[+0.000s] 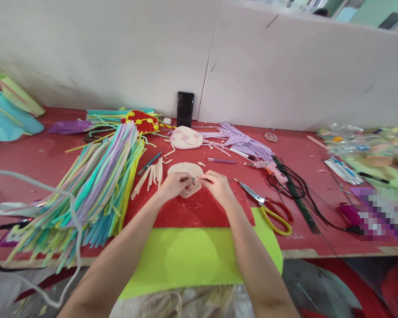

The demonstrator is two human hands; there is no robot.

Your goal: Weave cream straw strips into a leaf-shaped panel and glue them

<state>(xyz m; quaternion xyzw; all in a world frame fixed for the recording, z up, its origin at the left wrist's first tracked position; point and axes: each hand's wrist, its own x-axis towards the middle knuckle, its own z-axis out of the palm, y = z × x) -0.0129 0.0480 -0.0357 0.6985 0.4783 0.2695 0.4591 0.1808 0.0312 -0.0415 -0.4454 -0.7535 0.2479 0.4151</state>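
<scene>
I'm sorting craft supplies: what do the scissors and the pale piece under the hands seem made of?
Scissors: blades likely polished steel, from their silvery shine; red and yellow handles probably smooth plastic, from even colour. Pale piece: perhaps matte chenille strips, from its ridges.

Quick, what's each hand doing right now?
Left hand: closed in a pinch at a small grey piece, over the cream disc; exact grip unclear.
Right hand: closed in a pinch beside that piece; whether it grips it cannot be told.

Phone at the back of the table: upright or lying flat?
Upright. The phone stands on its short end on the red tabletop, its dark face rising before the white panel.
</scene>
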